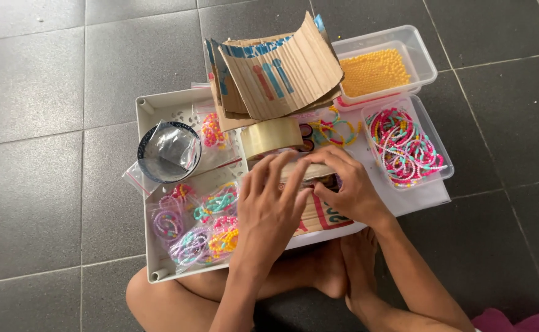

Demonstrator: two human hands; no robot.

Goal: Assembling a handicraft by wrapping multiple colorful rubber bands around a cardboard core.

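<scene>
yellow beads (374, 71), brown cardboard (282, 74) (blue stripes), grey floor tiles (36, 123)

Curved cardboard stack (275, 74) and tape roll (271, 136) blocking reach ahead; bead tubs (426, 58) crowding right; bagged bracelets (199, 224) filling tray's left; grey floor tiles (36, 123) lying open around.

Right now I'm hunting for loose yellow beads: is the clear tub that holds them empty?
No, the clear tub at the top right holds a thick layer of yellow beads.
</scene>
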